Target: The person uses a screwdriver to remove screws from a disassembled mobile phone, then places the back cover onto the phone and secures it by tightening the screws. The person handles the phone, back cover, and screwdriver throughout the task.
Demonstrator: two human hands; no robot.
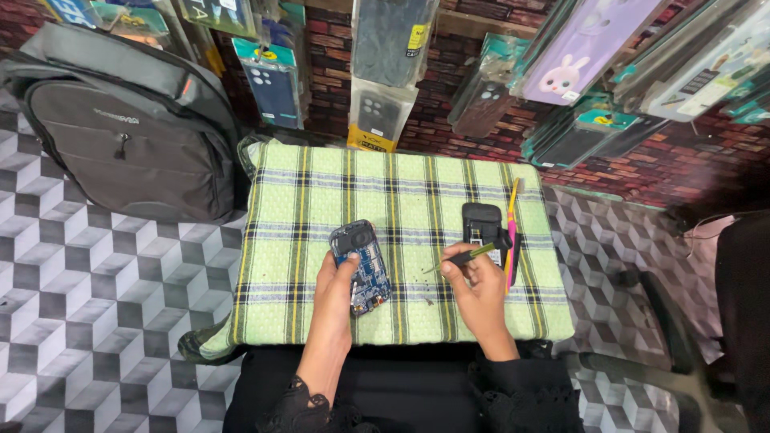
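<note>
cloth (pixel 401 200): pale green, black-and-yellow plaid | opened phone (pixel 361 265): blue circuit board, black frame | back cover (pixel 481 224): black | toothbrush (pixel 512 232): yellow-pink | backpack (pixel 136 128): grey | floor (pixel 96 305): grey-white cube pattern | wall (pixel 642 160): red brick

A: Light's even and soft from above, fairly bright on the checked cloth (pixel 401 200). Shadows faint.

B: Sharp in the middle; edges bow wide, hanging phone cases (pixel 385 64) glare slightly.

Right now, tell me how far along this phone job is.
Done: the back cover is off, lying on the green plaid cloth. In hand: left hand steadies the opened phone, blue board exposed; right hand holds a screwdriver. Left: the board is still seated.
</note>
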